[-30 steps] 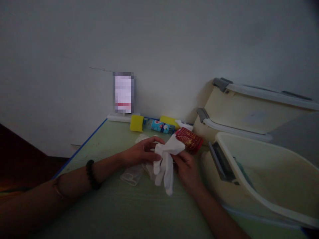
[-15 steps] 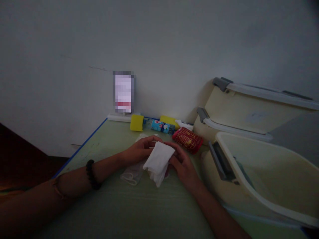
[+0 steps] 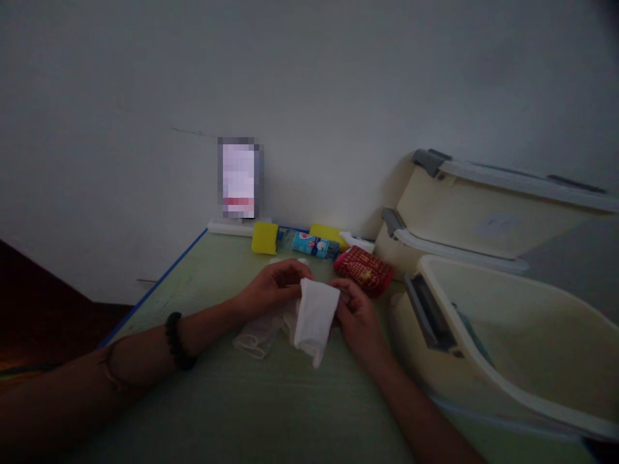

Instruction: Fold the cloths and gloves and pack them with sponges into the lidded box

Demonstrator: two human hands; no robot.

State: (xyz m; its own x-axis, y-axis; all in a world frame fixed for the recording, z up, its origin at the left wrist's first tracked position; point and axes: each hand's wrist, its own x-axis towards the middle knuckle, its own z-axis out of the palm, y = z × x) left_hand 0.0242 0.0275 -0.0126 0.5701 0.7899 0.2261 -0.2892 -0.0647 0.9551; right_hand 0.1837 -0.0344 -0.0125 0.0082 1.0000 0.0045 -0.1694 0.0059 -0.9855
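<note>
A folded white cloth (image 3: 316, 316) hangs between my two hands over the table, its lower end narrowing to a loose tip. My left hand (image 3: 273, 287) pinches its upper left edge with thumb and fingers. At the upper right corner, my right hand (image 3: 355, 316) is closed on the same cloth; some of its fingertips are hidden behind the fabric. Underneath and to the left, a whitish see-through glove-like item (image 3: 256, 338) with a rolled rim lies on the green table (image 3: 242, 406).
Along the wall lie a yellow sponge (image 3: 265, 238), a bottle with a blue label (image 3: 309, 245), another yellow piece (image 3: 326, 233) and a red packet (image 3: 363, 270). A blurred-out screen (image 3: 238, 180) stands at the back. Right of my hands are an open cream bin (image 3: 416, 361) and a lidded box (image 3: 474, 212).
The cloth has turned more upright and hangs lower, its several folded tips now drawn into one narrow end. My right hand has shifted slightly right and down.
</note>
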